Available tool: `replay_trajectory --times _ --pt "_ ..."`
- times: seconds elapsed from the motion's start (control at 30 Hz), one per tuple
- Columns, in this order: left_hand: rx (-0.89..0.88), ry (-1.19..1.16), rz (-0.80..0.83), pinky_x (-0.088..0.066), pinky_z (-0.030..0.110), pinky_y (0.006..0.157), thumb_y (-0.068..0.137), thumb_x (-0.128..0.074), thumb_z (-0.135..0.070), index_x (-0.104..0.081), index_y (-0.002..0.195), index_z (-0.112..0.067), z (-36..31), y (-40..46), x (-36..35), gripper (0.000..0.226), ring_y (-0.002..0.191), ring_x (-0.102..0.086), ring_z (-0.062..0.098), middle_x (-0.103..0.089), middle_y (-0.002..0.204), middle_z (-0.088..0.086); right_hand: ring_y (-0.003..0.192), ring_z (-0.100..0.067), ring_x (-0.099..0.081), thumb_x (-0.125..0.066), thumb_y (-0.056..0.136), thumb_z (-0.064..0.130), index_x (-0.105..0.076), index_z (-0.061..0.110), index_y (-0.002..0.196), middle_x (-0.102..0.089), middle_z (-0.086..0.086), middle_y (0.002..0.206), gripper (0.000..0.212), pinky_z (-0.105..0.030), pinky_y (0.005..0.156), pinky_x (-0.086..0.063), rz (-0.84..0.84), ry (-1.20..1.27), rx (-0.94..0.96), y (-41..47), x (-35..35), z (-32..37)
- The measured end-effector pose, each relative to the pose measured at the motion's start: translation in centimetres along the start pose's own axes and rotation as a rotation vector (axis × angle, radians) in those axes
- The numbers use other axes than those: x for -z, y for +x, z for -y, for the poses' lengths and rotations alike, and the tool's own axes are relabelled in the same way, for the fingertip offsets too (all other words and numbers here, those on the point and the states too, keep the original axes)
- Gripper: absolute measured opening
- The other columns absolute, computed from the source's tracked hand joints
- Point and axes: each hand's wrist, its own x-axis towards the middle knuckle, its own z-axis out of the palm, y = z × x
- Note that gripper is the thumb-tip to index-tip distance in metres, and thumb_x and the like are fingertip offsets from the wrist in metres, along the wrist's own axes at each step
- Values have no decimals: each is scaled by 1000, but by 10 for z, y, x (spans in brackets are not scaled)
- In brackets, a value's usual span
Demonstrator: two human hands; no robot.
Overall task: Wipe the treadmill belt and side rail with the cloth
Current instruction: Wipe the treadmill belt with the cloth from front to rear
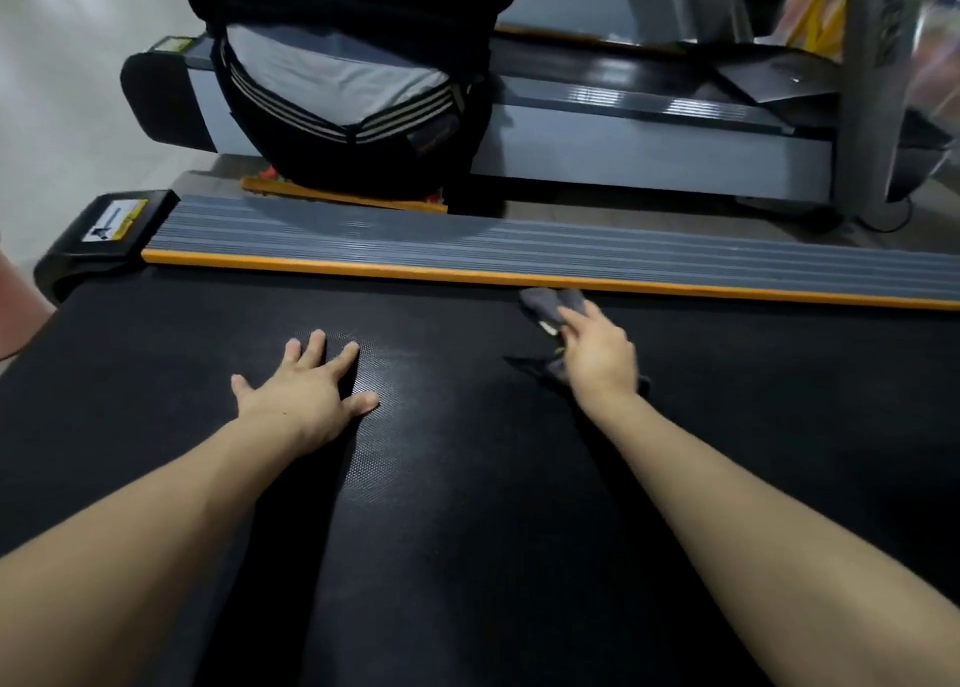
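The black textured treadmill belt [441,478] fills the lower part of the head view. Along its far edge runs the grey ribbed side rail [519,242] with an orange strip. My left hand [306,390] lies flat on the belt, fingers spread and straight. My right hand [597,353] presses a dark grey cloth [545,304] onto the belt just short of the rail; its fingers look extended over the cloth, which bunches ahead of and under the hand.
A person in dark clothes crouches just beyond the rail [343,88], feet on the floor between two machines. A second treadmill [649,130] stands behind, with a grey upright post [872,88] at the right. The black end cap [104,234] sits at the rail's left end.
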Motion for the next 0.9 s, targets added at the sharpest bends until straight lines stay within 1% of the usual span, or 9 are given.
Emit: replay_trajectory --times 0.1,0.2,0.3,0.37,0.47,0.57,0.7,0.83,0.9 --pt "-13 13 -16 -11 75 114 89 -35 -80 -3 156 -51 -1 -1 -1 79 155 12 18 11 168 -10 120 -34 -57 -51 100 22 -66 27 128 -52 -5 145 32 -38 94 -45 -79 -29 -170 -4 18 -28" --pt "-16 19 -28 -10 75 113 89 -34 -80 -4 156 -51 0 -1 -1 79 155 12 17 10 169 -10 117 -28 -56 -49 100 25 -64 27 127 -54 -1 138 31 -27 82 -34 -48 31 -260 -5 -2 20" --pt "-14 7 -22 -9 74 114 90 -35 -79 -5 156 -51 0 0 -1 77 155 12 17 10 169 -10 110 -28 -60 -48 100 25 -66 30 116 -56 0 133 24 -29 75 -35 53 37 21 -24 -38 104" --pt "-19 -4 -51 -10 72 115 90 -34 -80 -10 156 -50 0 -3 -4 76 155 9 17 6 169 -9 119 -29 -58 -51 100 23 -65 34 120 -50 1 146 27 -32 87 -45 134 77 200 -39 -54 148" --pt "-46 -13 -211 -18 62 119 90 -32 -80 -30 151 -47 4 -18 -12 69 155 -5 18 -13 168 -8 134 -27 -49 -53 100 27 -63 35 130 -41 0 156 32 -37 107 -42 237 116 338 -34 -43 129" --pt "-67 12 -295 -23 56 117 88 -32 -80 -38 145 -47 9 -34 -16 66 152 -16 20 -26 163 -6 133 -26 -51 -57 99 26 -66 33 128 -45 0 153 31 -34 108 -41 143 96 148 -22 -12 50" --pt "-45 4 -6 -15 66 118 69 -45 -94 -14 156 -48 14 -36 -3 103 155 -1 17 0 169 -10 131 -29 -52 -56 99 27 -66 32 129 -46 -2 153 32 -38 105 -42 32 42 -110 -26 19 -11" --pt "-21 10 24 -15 72 115 69 -57 -89 -11 157 -47 7 -33 1 108 155 5 18 5 169 -10 122 -28 -56 -51 100 22 -62 29 130 -48 -4 149 33 -30 93 -41 33 28 -221 -26 2 37" --pt "-19 18 20 -15 73 114 70 -57 -88 -10 157 -47 5 -31 -1 107 155 6 18 6 169 -10 120 -27 -55 -49 100 23 -63 30 126 -50 -3 146 30 -29 90 -41 88 59 -88 -34 -18 84"
